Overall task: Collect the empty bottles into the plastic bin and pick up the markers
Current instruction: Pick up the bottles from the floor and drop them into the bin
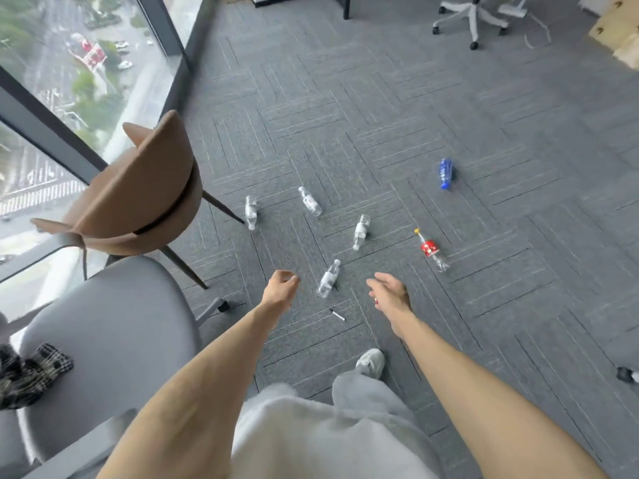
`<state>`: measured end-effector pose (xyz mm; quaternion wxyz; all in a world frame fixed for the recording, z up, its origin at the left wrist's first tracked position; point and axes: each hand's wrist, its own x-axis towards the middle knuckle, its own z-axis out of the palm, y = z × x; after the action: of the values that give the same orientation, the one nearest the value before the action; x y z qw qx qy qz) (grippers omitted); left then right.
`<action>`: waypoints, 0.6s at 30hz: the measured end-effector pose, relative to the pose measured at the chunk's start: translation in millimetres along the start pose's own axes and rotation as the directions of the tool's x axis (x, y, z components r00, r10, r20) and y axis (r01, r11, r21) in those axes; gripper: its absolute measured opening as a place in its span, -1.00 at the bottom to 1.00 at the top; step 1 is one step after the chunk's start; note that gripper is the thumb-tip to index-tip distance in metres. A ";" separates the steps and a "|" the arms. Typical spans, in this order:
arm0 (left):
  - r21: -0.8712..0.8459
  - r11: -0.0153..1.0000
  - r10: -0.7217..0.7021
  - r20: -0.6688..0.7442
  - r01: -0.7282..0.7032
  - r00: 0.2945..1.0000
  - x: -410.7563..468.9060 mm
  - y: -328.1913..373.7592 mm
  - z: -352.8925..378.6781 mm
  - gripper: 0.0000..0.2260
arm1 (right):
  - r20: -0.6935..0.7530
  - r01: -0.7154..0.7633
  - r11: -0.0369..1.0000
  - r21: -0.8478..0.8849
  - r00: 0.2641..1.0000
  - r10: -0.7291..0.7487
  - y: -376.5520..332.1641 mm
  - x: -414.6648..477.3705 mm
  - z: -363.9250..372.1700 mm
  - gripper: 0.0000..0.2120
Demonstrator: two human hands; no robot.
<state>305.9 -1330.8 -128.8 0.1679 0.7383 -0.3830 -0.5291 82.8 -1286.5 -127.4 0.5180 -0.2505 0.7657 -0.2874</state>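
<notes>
Several empty bottles lie on the grey carpet: a clear one (327, 280) just beyond my hands, three more clear ones (360, 231) (310, 201) (250, 212), a red-labelled one (432, 251) and a blue one (445, 173). A white marker with a black cap (337, 315) lies between my forearms, and a small dark item (335, 288) sits against the nearest bottle. My left hand (281, 288) hovers loosely curled, holding nothing. My right hand (389, 293) reaches forward; a small red bit (376, 299) shows under it, held or on the floor I cannot tell. No plastic bin is in view.
A brown chair (138, 198) and a grey office chair (103, 340) stand at the left by the floor-to-ceiling window (69, 81). A white swivel-chair base (470, 19) stands far back. My grey trouser legs and a white shoe (371, 361) are below.
</notes>
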 end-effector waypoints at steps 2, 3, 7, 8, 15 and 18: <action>-0.005 1.000 -0.019 0.000 0.019 1.000 15.9 14.9 20.0 -0.65 | 0.019 -0.011 1.000 -0.020 1.000 0.011 -7.0 26.5 -13.1 -0.59; -0.009 1.000 -0.030 0.008 0.030 1.000 22.9 23.3 28.8 -0.64 | 0.022 -0.026 0.999 -0.022 0.999 0.026 -10.8 39.1 -19.2 -0.59; 0.005 0.997 -0.072 0.038 0.072 0.997 48.7 46.6 56.0 -0.66 | 0.028 -0.070 0.995 -0.065 0.997 0.072 -22.0 81.6 -32.8 -0.60; 0.003 0.997 -0.081 0.042 0.080 0.996 58.2 50.2 60.4 -0.67 | 0.037 -0.078 0.994 -0.072 0.996 0.081 -25.6 92.7 -34.1 -0.59; 0.006 0.988 -0.153 0.062 0.152 0.986 135.9 58.2 80.1 -0.65 | 0.043 -0.113 0.985 -0.131 0.992 0.120 -44.7 167.3 -23.7 -0.58; 0.011 0.979 -0.201 0.085 0.201 0.976 182.1 52.6 93.4 -0.64 | 0.026 -0.171 0.971 -0.167 0.984 0.177 -36.6 209.4 -10.5 -0.56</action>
<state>227.2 -1485.6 -249.2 0.0960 0.7502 -0.3137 -0.5741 5.3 -1453.3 -234.6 0.5342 -0.2300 0.7951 -0.1717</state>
